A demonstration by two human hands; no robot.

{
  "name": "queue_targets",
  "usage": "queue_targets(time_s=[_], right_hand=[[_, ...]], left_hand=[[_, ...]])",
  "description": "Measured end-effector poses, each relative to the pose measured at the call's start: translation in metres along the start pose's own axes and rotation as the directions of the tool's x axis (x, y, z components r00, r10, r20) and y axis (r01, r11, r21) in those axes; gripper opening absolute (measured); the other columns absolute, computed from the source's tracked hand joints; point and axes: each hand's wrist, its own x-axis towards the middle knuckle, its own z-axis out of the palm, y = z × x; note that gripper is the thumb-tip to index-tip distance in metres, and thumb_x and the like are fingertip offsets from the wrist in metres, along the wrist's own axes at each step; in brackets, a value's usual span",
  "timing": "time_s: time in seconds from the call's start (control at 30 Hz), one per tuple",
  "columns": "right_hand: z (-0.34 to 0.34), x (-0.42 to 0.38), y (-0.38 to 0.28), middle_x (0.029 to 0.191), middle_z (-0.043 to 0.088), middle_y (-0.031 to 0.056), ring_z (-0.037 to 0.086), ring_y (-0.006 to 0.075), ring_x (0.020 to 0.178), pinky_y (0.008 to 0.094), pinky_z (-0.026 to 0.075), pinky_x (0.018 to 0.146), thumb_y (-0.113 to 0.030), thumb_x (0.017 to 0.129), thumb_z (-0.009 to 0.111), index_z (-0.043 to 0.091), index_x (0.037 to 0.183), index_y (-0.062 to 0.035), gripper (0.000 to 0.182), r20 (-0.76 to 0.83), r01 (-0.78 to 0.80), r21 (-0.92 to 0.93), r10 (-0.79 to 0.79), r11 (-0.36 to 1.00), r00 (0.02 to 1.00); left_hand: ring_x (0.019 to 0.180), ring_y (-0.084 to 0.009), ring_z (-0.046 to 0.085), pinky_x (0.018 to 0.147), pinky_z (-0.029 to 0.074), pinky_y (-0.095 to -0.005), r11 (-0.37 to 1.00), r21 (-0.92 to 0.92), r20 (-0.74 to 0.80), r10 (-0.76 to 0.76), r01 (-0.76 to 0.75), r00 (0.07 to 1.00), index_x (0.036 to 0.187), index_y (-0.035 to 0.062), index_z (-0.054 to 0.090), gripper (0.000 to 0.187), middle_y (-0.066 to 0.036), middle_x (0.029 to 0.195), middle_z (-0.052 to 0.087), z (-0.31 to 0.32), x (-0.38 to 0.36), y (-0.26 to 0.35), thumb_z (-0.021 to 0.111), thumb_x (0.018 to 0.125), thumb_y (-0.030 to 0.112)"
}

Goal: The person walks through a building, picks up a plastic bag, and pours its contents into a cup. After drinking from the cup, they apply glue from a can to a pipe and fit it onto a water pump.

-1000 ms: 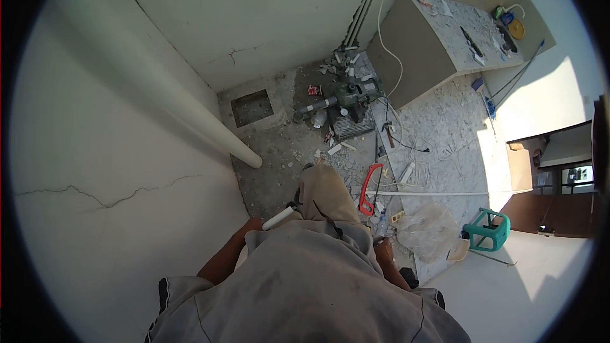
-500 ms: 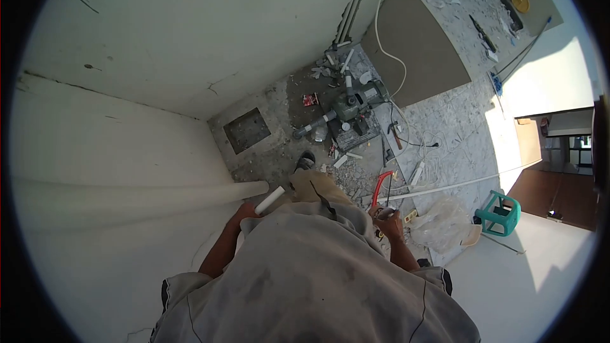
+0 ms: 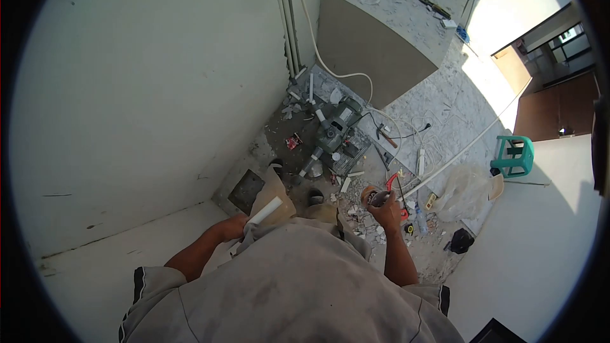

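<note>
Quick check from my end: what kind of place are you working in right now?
Most likely a small utility corner in a building under plumbing work: a green water pump on the rubble-strewn floor, and a short white pipe piece in the left hand.

A short white pipe [image 3: 265, 210] stood out of the left hand's [image 3: 232, 226] grip, straight and plain, its open end tilted toward 1 o'clock, just above the shirt's edge; a small grey can [image 3: 377, 199] sat in the right hand [image 3: 383, 209], at 3 o'clock from the pipe, well apart, its round top tipped toward 11 o'clock.
</note>
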Motion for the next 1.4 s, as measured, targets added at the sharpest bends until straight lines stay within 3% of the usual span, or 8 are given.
queue_targets(time_s=[0.1,0.37,0.43,0.6,0.8,1.1,1.23,1.4], right_hand=[[0.009,-0.008,-0.018,0.118,0.064,0.0318,0.066,0.0451,0.105,0.0505,0.056,0.086,-0.05,0.066,0.088,0.037,0.145,0.0075,0.11,0.048,-0.179,0.065,0.176,0.982,0.983],[0.03,-0.02,-0.045,0.117,0.065,0.0315,0.067,0.0444,0.105,0.0485,0.056,0.089,-0.042,0.064,0.089,0.039,0.143,0.0066,0.105,0.075,-0.502,0.057,0.498,0.863,0.864],[0.036,-0.019,-0.047,0.114,0.067,0.0318,0.069,0.0436,0.105,0.0474,0.056,0.09,-0.037,0.063,0.089,0.042,0.139,0.0087,0.1,0.067,-0.525,0.097,0.521,0.845,0.851],[0.079,-0.019,-0.009,0.117,0.065,0.0321,0.067,0.0452,0.108,0.0478,0.055,0.092,-0.036,0.063,0.088,0.038,0.145,0.0072,0.106,0.098,-0.527,0.126,0.519,0.84,0.849],[0.081,-0.005,0.012,0.118,0.062,0.0308,0.065,0.0453,0.109,0.0501,0.054,0.092,-0.038,0.063,0.089,0.037,0.148,0.0013,0.108,0.119,-0.55,0.121,0.538,0.826,0.834],[0.144,0.079,0.049,0.116,0.064,0.031,0.067,0.0448,0.106,0.0491,0.056,0.091,-0.042,0.064,0.087,0.039,0.143,0.004,0.104,0.087,-0.574,0.072,0.568,0.816,0.819],[0.224,0.146,0.089,0.119,0.063,0.0289,0.065,0.0445,0.11,0.05,0.055,0.093,-0.045,0.065,0.086,0.042,0.141,-0.0012,0.098,0.095,-0.623,0.118,0.616,0.773,0.782],[0.314,0.235,0.134,0.12,0.065,0.0296,0.065,0.0444,0.111,0.0489,0.055,0.093,-0.045,0.065,0.086,0.043,0.138,0.0006,0.096,0.037,-0.628,0.121,0.629,0.769,0.777]], left_hand=[[0.083,-0.0174,0.06,0.078,0.051,-0.0349,0.852,0.515,0.144,0.015,-0.088,0.989,0.109,-0.0044,0.07,0.029,-0.009,0.091,0.068,-0.058,0.067,-0.006,0.068,0.084,0.012],[0.079,-0.019,0.065,0.076,0.052,-0.0345,0.9,0.431,0.378,-0.119,-0.06,0.918,0.107,0.0,0.071,0.05,-0.009,0.089,0.071,-0.047,0.18,0.078,0.081,0.08,0.041],[0.08,-0.0247,0.068,0.076,0.052,-0.0374,0.852,0.427,0.52,0.041,-0.301,0.853,0.108,0.0014,0.071,0.057,-0.013,0.091,0.072,-0.014,0.207,0.075,0.083,0.076,0.047],[0.084,-0.0344,0.071,0.075,0.053,-0.0441,0.629,0.54,0.695,0.041,-0.559,0.718,0.104,0.0011,0.072,0.042,-0.022,0.089,0.072,0.072,0.252,0.041,0.082,0.074,0.029],[0.077,-0.0338,0.071,0.069,0.05,-0.0455,0.708,0.518,0.788,-0.176,-0.479,0.59,0.099,-0.0011,0.072,0.031,-0.023,0.084,0.071,0.078,0.237,0.096,0.077,0.075,0.019],[0.078,-0.026,0.068,0.068,0.051,-0.0378,0.648,0.559,0.704,-0.041,-0.517,0.709,0.112,0.003,0.067,0.039,-0.013,0.092,0.071,-0.017,0.285,0.114,0.075,0.089,0.033],[0.068,-0.0097,0.063,0.062,0.053,-0.0284,0.918,0.397,0.369,-0.169,0.01,0.914,0.114,0.0017,0.064,0.035,-0.006,0.088,0.067,-0.121,0.348,0.126,0.072,0.094,0.03],[0.063,-0.0124,0.065,0.059,0.055,-0.0283,0.978,0.192,0.146,-0.115,0.086,0.982,0.106,-0.0015,0.067,0.03,-0.006,0.08,0.068,-0.236,0.399,0.087,0.075,0.092,0.023]])
